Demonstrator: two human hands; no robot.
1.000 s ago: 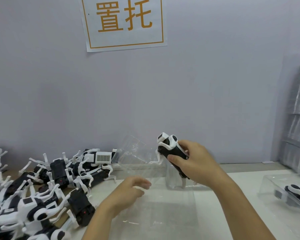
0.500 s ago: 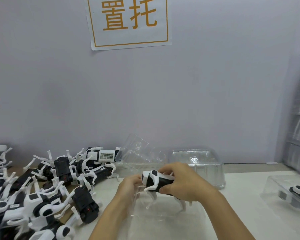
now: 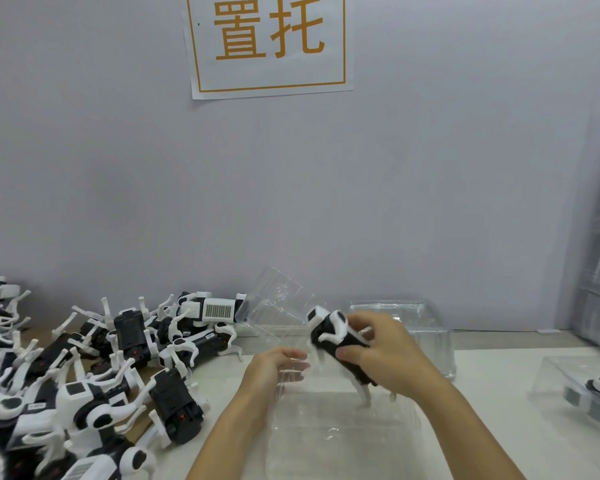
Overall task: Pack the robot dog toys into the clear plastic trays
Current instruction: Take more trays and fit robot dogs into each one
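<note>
My right hand (image 3: 385,351) grips a black-and-white robot dog toy (image 3: 333,336) by its body, tilted with its head up and to the left. Its white legs hang down over a clear plastic tray (image 3: 343,427) lying on the table in front of me. My left hand (image 3: 278,367) rests with relaxed fingers on the tray's near-left rim, just left of the toy. A big heap of robot dog toys (image 3: 94,382) covers the table's left side.
A stack of clear trays (image 3: 426,327) stands behind my right hand, and another clear tray (image 3: 278,299) leans against the wall. A packed tray with a dog (image 3: 582,386) sits at the right edge. A paper sign (image 3: 269,43) hangs on the wall.
The right hand first lowered the toy from upright to level over the tray, then tilted its head up and shifted it right. The left hand moved from the toy to the tray's rim.
</note>
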